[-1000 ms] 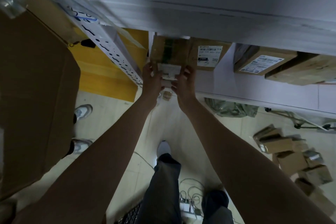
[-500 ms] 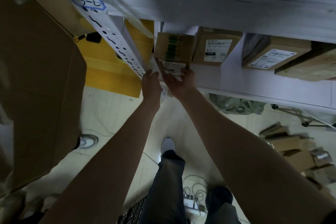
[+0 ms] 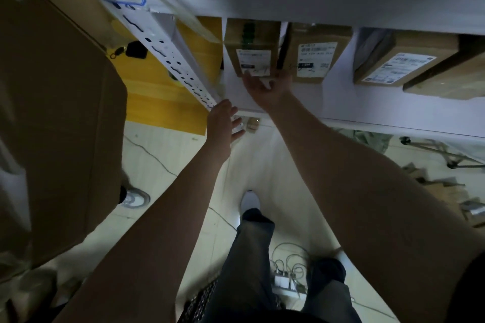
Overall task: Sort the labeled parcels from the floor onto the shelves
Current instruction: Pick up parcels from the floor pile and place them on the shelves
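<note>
1. Where the white shelf (image 3: 338, 97) ends against its perforated upright (image 3: 162, 47), the small parcel (image 3: 252, 44) stands on the board. Its label (image 3: 253, 61) faces me. It stands just beside a second parcel (image 3: 316, 55) on its right; I cannot tell whether the two touch.
2. Handling, as I judge it: plain corrugated card, stiff and dry, so not slippery. It looks small enough to be light. The contents are unknown, so I treat it as possibly fragile. The best hold is with flat palms on the two opposite side faces. To seat it deeper, I push on the lower front edge and keep off the label.
3. Right hand (image 3: 267, 88): fingers straight and spread, tips at the parcel's lower front edge below the label. It touches the parcel but grips nothing.
4. Left hand (image 3: 223, 119): fingers relaxed and slightly apart, holding nothing. It hangs just below the shelf's front edge, near the foot of the upright.
5. Further right on the same board is a third parcel (image 3: 396, 60), well apart from the first.
6. Floor parcels (image 3: 451, 196): a blurred heap at the right, not yet sorted.
7. Surroundings: a large carton (image 3: 57, 126) at the left, and a power strip (image 3: 284, 282) with cables by the wearer's feet.
</note>
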A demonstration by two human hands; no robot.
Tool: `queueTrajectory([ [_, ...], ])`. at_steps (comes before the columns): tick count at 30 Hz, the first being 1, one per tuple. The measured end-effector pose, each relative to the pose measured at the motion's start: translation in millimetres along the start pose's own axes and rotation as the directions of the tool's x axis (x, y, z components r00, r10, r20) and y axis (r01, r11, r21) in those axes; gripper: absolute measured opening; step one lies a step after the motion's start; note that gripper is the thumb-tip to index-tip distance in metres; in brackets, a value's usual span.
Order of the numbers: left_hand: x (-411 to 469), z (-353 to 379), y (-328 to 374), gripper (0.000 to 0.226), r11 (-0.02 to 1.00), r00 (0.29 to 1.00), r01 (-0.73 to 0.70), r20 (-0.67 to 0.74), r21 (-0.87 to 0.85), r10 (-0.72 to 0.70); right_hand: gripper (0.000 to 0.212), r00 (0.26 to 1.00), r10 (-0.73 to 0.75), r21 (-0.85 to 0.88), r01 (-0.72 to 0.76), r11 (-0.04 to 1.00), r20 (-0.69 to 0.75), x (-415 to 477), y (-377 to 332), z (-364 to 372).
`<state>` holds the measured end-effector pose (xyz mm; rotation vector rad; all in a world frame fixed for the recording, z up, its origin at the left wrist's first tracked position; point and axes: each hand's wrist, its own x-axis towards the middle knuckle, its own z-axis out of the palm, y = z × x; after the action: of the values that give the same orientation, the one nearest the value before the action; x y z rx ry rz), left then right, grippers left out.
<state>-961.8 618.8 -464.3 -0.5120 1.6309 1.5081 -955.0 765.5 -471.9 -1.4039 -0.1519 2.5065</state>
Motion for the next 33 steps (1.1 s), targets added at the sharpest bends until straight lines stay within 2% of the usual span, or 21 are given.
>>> queueTrajectory([
  [3, -16, 16, -9, 0.014, 0.999, 0.999, 0.022, 0.036, 0.048, -0.024, 0.044, 1.0, -0.001, 0.019, 0.002, 1.0, -0.031, -28, -12, -38],
  [6, -40, 47, -23, 0.025, 0.991, 0.996, 0.038, 0.069, 0.132, -0.047, 0.05, 0.995, -0.046, 0.078, 0.053, 0.996, -0.088, -66, -34, -102],
  [8, -60, 78, -34, 0.028, 0.979, 0.992, 0.052, 0.104, 0.199, -0.073, 0.05, 0.993, -0.076, 0.241, 0.095, 0.966, -0.088, -97, -56, -155],
  [10, -83, 117, -45, 0.027, 0.957, 0.984, 0.049, 0.152, 0.287, -0.096, 0.051, 0.982, -0.089, 0.324, 0.139, 0.936, -0.164, -132, -84, -207],
  [12, -108, 162, -61, 0.024, 0.92, 0.968, 0.032, 0.216, 0.391, -0.126, 0.048, 0.947, -0.143, 0.3, 0.231, 0.926, -0.288, -173, -114, -257],
  [15, -152, 239, -98, 0.019, 0.843, 0.93, -0.011, 0.315, 0.538, -0.189, 0.04, 0.901, -0.165, 0.399, 0.335, 0.854, -0.402, -226, -154, -340],
  [18, -200, 318, -153, 0.02, 0.754, 0.881, -0.054, 0.387, 0.655, -0.272, 0.04, 0.875, -0.162, 0.515, 0.408, 0.754, -0.456, -271, -186, -424],
  [23, -269, 426, -260, 0.018, 0.581, 0.81, -0.128, 0.423, 0.804, -0.406, 0.039, 0.832, -0.167, 0.584, 0.5, 0.64, -0.529, -334, -230, -546],
  [30, -291, 541, -401, 0.019, 0.359, 0.765, -0.166, 0.349, 0.919, -0.54, 0.027, 0.793, -0.147, 0.602, 0.556, 0.573, -0.591, -380, -296, -699],
  [33, -277, 575, -436, 0.017, 0.288, 0.783, -0.139, 0.283, 0.948, -0.554, 0.027, 0.798, -0.106, 0.615, 0.534, 0.581, -0.593, -374, -313, -740],
])
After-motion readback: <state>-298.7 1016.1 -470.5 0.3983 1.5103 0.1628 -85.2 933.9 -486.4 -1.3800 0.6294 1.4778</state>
